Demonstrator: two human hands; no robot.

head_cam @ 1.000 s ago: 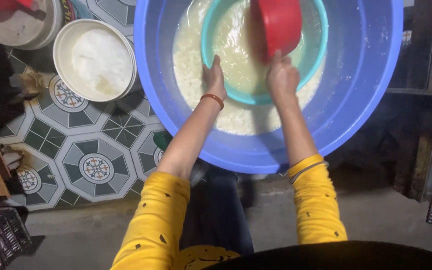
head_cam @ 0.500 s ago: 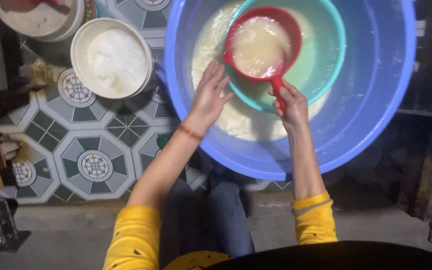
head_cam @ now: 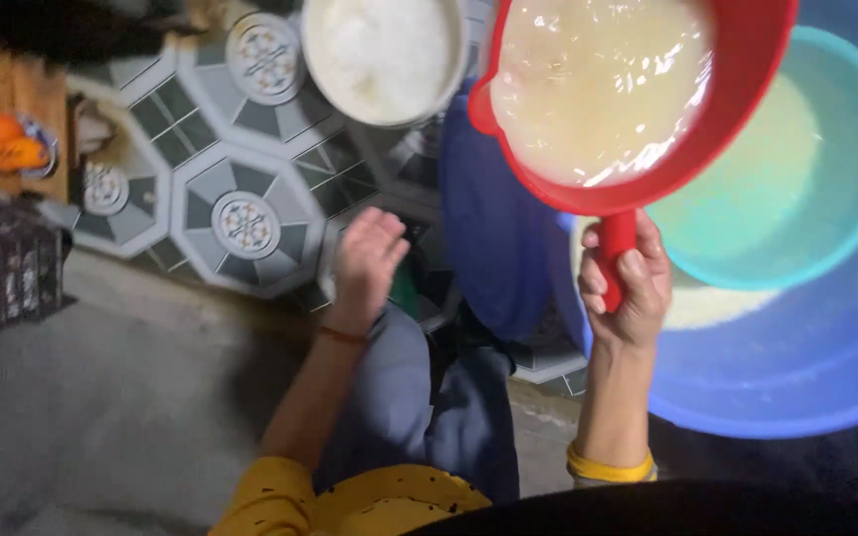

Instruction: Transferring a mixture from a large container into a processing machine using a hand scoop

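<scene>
- Above the blue tub's near rim, the red scoop [head_cam: 638,89] is held up close to the camera, filled nearly to its edge with cloudy, pale liquid.
- Its short red handle points down into the right hand [head_cam: 626,283], whose fingers are wrapped tight around it; the bowl of the scoop sits directly above that fist.
- The left hand [head_cam: 367,260] hangs free to the left of the handle, fingers loosely spread, holding nothing, over the knee.
- Behind the scoop, a teal basin [head_cam: 796,179] rests inside the big blue tub [head_cam: 777,367], with pale liquid in both.
- To the upper left, a white pot [head_cam: 381,55] of whitish contents stands on the patterned floor tiles [head_cam: 240,218].
</scene>
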